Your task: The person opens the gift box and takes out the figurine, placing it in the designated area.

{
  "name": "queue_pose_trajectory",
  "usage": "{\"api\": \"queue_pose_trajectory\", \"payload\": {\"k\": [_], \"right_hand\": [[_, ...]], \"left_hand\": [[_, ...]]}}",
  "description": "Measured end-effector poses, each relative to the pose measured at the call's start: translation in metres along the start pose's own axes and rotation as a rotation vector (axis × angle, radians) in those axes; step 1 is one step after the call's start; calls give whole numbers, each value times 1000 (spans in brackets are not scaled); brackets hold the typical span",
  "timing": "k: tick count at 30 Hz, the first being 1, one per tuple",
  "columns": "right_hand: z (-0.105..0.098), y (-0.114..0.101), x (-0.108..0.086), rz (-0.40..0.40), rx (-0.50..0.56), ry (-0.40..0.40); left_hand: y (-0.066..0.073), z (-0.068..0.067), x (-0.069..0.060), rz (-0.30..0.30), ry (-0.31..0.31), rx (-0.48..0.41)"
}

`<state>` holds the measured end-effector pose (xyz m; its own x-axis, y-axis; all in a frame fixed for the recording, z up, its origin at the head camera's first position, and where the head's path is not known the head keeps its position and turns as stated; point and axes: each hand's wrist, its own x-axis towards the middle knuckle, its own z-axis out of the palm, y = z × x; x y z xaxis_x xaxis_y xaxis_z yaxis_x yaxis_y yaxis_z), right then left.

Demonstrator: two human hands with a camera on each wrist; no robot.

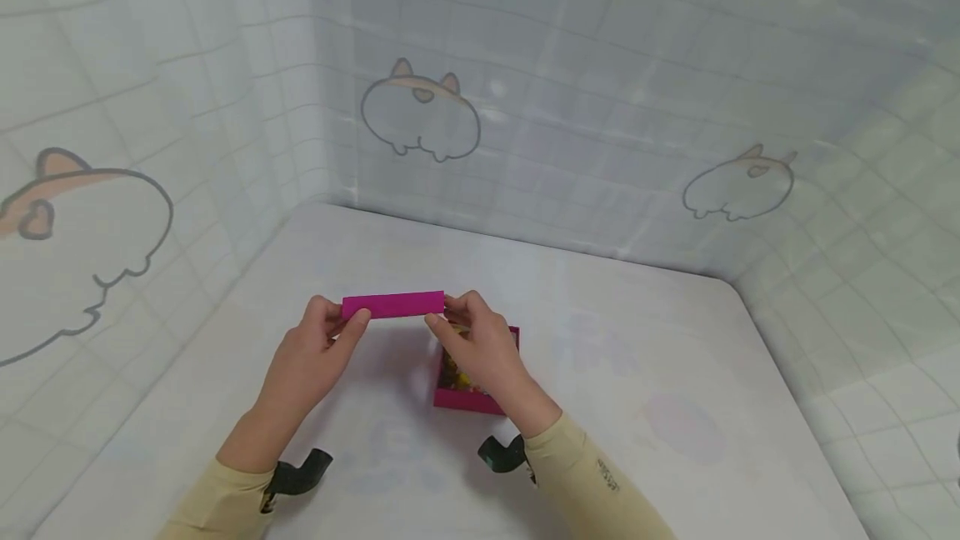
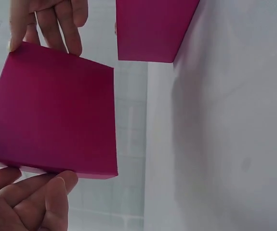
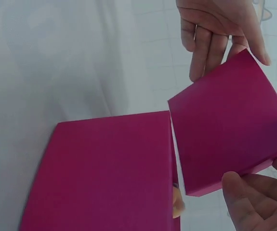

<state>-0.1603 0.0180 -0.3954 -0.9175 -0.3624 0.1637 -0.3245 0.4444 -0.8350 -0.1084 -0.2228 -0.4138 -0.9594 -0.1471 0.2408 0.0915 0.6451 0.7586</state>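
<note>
A square, shallow magenta lid (image 1: 393,304) is held up between both hands. The left hand (image 1: 307,361) pinches its left edge and the right hand (image 1: 483,348) its right edge. In the left wrist view the lid (image 2: 51,110) shows its flat face, the left hand (image 2: 32,202) below and the right hand (image 2: 54,21) above. An open magenta box (image 1: 467,400) with small multicoloured contents stands partly behind the right hand. The right wrist view shows the box (image 3: 104,173) beside the lid (image 3: 230,125), with the right hand (image 3: 261,195) at the lid's lower edge.
The box stands on a white tabletop (image 1: 637,373). Pale grid-patterned curtains (image 1: 562,107) with cartoon animal drawings surround the table at the back and both sides. Dark curved wrist pieces (image 1: 300,473) sit at both forearms.
</note>
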Motion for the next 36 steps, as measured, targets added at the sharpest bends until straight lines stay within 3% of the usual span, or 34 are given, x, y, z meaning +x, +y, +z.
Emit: {"api": "queue_pose_trajectory", "payload": {"k": [12, 19, 25, 36], "right_hand": [[20, -3, -1, 22, -29, 67], [34, -3, -6, -52, -52, 85], [48, -5, -11, -116, -47, 75], [79, -15, -20, -120, -96, -19]], "left_hand": [[-9, -9, -6, -1, 22, -35], [-17, -19, -12, -5, 45, -28], [-24, -34, -19, -76, 16, 34], [-54, -53, -31, -168, -32, 75]]}}
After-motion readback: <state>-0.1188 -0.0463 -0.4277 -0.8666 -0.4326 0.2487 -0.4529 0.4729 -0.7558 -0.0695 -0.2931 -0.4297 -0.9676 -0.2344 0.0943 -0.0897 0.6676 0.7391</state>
